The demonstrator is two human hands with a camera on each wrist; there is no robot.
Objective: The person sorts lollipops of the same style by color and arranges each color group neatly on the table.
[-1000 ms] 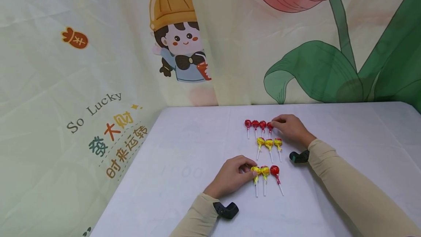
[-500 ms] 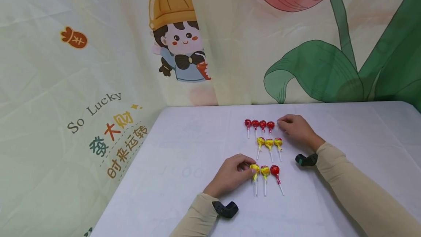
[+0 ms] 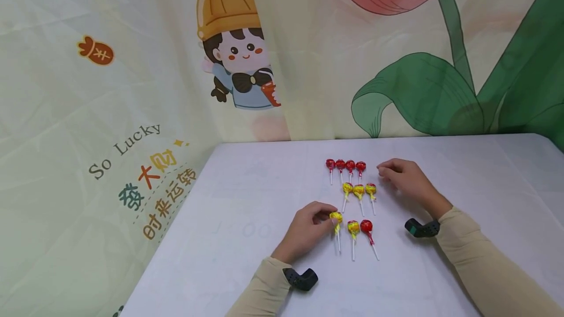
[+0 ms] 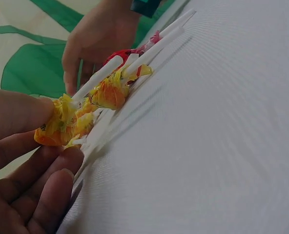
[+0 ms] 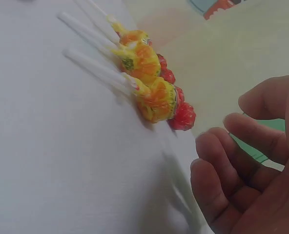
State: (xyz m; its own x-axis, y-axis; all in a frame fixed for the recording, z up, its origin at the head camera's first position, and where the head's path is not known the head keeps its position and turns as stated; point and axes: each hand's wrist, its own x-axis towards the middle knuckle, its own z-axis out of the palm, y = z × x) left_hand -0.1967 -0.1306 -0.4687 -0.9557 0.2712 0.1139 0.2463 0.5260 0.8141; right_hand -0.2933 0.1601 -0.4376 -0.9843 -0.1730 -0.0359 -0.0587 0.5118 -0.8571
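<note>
My left hand (image 3: 308, 229) pinches a yellow-wrapped lollipop (image 3: 337, 217) by its head, thumb on one side and fingers on the other in the left wrist view. Its white stick points toward the front. Just right of it lie another yellow lollipop (image 3: 353, 228) and a red lollipop (image 3: 366, 227). My right hand (image 3: 410, 182) holds nothing; its fingers are loosely bent in the right wrist view. It is nearest to the row of three yellow lollipops (image 3: 359, 191) and a row of several red lollipops (image 3: 350, 166) behind them.
A white cloth covers the table (image 3: 246, 185). Behind it hangs a printed curtain (image 3: 308, 62) with a cartoon figure and a tulip. Each wrist wears a black device, one of them the right wrist device (image 3: 422, 228).
My right hand has let go of the rightmost red lollipop and drawn back to the right. The left hand has moved its yellow lollipop up and leftward, apart from the one beside it.
</note>
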